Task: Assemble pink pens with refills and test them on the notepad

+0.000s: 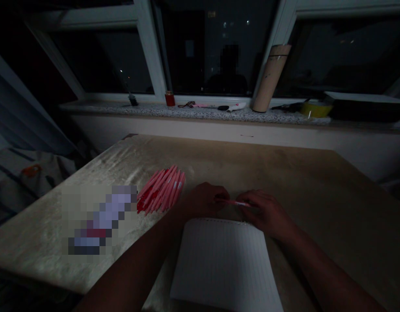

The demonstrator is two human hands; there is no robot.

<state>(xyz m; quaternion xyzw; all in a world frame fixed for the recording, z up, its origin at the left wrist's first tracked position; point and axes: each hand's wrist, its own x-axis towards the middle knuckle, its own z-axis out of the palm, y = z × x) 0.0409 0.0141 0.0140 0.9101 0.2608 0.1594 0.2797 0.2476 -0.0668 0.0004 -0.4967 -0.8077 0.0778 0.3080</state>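
Observation:
A slim pink pen [235,202] with a small pale label is held level between my two hands, above the far edge of a lined notepad. My left hand [208,199] is closed around the pen's left end. On the other end, the fingers of my right hand [263,210] are pinched. The white ruled notepad [224,264] lies in front of me, below both hands. Just left of my left hand is a pile of pink pens [164,188] with some red parts among them. The scene is dim, so finger detail is hard to make out.
A blurred-out purple and red object [110,214] lies on the table [304,186] at left. Along the stone windowsill [200,112] stand a red jar [169,99], a tall tan cylinder [272,78], a yellow tape roll [316,108] and a dark box [365,108].

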